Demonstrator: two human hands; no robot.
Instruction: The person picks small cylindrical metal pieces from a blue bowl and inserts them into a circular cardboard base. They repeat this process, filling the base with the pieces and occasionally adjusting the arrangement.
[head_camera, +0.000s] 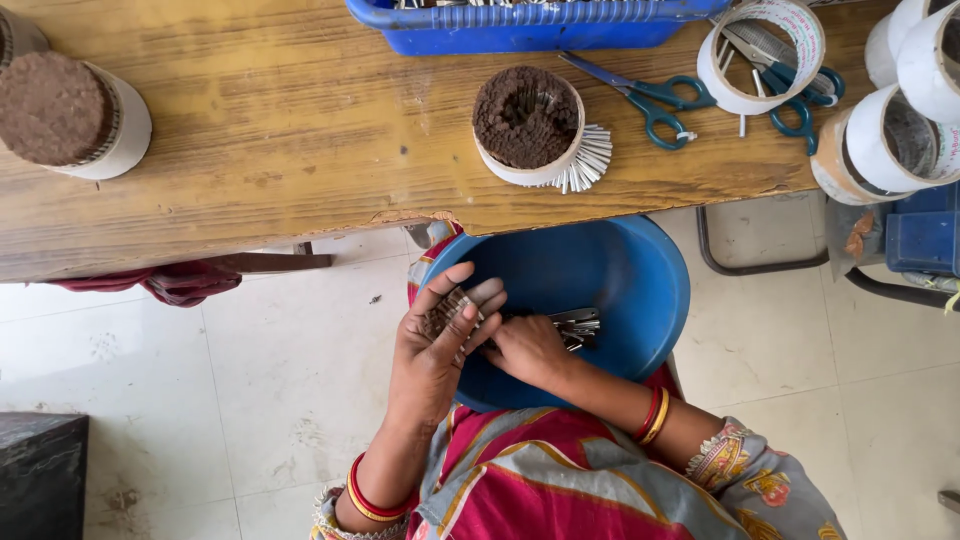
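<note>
Pale floor tiles (300, 380) lie under a long wooden tabletop (300, 130) that runs across the top of the view. Below its edge, a round blue bowl (640, 290) sits on the person's lap. The left hand (435, 350) is held up on its side over the bowl, with its fingers (480, 300) close together and curled around a small bunch of dark thin sticks (445, 310). The right hand (525, 350) is down inside the bowl, touching a little heap of shiny metal clips (578, 326); its fingers are tucked behind the left hand, so I cannot tell if they are pinching anything. Red and yellow bangles (652, 415) ring both wrists. On the tabletop, just above the bowl, stands a white roll packed full of dark sticks (527, 120), with what may be white strips (588, 160) fanned out beside it. Another packed roll (70, 115) stands far to the left. Teal scissors (650, 98) lie near a tape ring (760, 55), and a blue tray (530, 25) sits at the far edge. More tape rolls (885, 145) crowd the right end.
</note>
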